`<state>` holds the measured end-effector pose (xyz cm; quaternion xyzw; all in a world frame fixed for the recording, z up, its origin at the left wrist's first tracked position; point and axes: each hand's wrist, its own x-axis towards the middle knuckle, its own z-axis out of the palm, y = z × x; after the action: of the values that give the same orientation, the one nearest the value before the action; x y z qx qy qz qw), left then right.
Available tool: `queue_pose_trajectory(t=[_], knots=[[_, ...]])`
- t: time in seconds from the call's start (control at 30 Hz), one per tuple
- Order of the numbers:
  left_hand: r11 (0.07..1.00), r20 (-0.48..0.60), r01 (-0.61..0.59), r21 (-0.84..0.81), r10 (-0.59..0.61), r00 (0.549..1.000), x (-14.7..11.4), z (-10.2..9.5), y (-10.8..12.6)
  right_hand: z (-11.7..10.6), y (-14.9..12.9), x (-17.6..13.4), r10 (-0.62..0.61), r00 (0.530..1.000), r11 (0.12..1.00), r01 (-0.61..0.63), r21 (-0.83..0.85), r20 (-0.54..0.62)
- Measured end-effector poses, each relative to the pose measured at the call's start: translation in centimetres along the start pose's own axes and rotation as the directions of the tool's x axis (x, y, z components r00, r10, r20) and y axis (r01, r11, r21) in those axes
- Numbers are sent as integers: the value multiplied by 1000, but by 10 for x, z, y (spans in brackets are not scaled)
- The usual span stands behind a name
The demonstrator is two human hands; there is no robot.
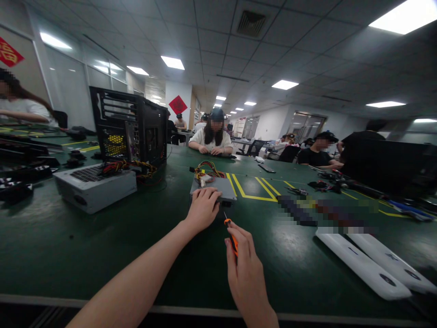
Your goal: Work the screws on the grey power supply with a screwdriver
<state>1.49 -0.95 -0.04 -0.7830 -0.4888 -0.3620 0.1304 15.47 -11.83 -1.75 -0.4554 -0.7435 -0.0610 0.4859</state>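
A small grey computer power supply (227, 187) sits on the green table in front of me, its bundle of coloured wires (210, 169) at the far side. My left hand (204, 207) grips its near left part, with fingers over the top and the thumb down the front. In my right hand (245, 255) is a screwdriver (234, 239) with an orange and black handle. Its thin shaft points up toward the front face of the power supply, and the tip appears just short of it.
To the left lie a larger power supply (97, 187) and an open black computer case (133, 127). Two long white objects (363, 264) lie at the right. Behind them are cables and tools (327, 182). A co-worker (213, 134) sits across the table (164, 269).
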Motion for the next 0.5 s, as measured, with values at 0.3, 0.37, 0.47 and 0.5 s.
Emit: queue_pose_trajectory(t=[0.3, 0.37, 0.47, 0.5], knots=[[1000, -2, 7, 1, -7, 1000, 1, 1, 0, -1, 3, -1, 41, 999, 998, -41, 39, 0], [1000, 4, 8, -5, -8, 1000, 1, 1, 0, 0, 4, -2, 93, 996, 995, -92, 37, -8], [1000, -3, 8, -7, -8, 1000, 0, 2, -1, -2, 6, -4, 284, 959, 958, -284, 29, 2], [1000, -6, 7, -5, -7, 1000, 0, 2, -1, -2, 6, -3, 299, 954, 954, -299, 28, 11]])
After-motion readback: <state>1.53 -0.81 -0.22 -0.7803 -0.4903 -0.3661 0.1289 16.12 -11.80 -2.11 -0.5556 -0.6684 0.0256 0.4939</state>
